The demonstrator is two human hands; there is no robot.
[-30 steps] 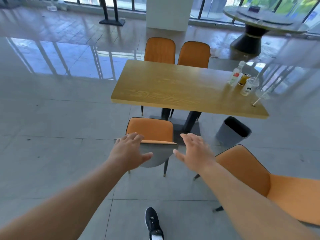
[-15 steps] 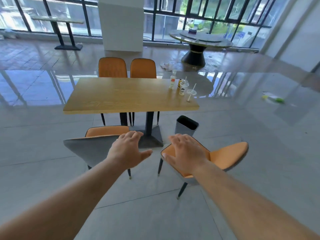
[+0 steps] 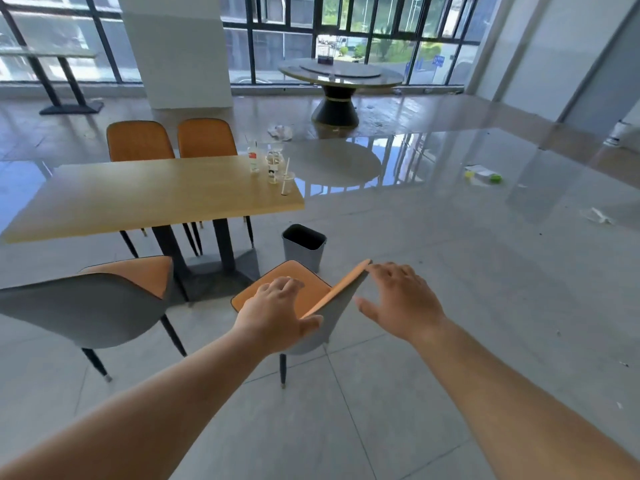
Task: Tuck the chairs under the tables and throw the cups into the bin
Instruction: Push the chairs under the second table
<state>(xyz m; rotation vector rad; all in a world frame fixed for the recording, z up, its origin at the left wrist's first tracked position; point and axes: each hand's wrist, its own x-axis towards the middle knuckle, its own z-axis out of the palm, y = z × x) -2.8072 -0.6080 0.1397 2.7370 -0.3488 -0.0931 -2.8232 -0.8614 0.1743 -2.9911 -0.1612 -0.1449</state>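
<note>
An orange chair with a grey back (image 3: 341, 308) stands pulled out from the wooden table (image 3: 149, 197), turned at an angle. My left hand (image 3: 277, 313) rests over the left end of its backrest, thumb behind the grey back. My right hand (image 3: 398, 299) hovers open at the right end of the backrest, fingertips at its top edge. A second pulled-out chair (image 3: 93, 303) stands to the left. Clear plastic cups with straws (image 3: 285, 181) and a bottle (image 3: 253, 157) stand at the table's far right corner. A grey bin (image 3: 304, 245) sits on the floor beside the table.
Two orange chairs (image 3: 173, 138) are tucked in at the table's far side. A round table (image 3: 341, 76) stands by the windows, a white pillar (image 3: 180, 50) behind the wooden table. Litter (image 3: 483, 176) lies on the tiled floor at the right.
The view has swung right from the left chair to the right one. Both hands have moved onto the angled chair's backrest, the left hand now wrapping its edge.
</note>
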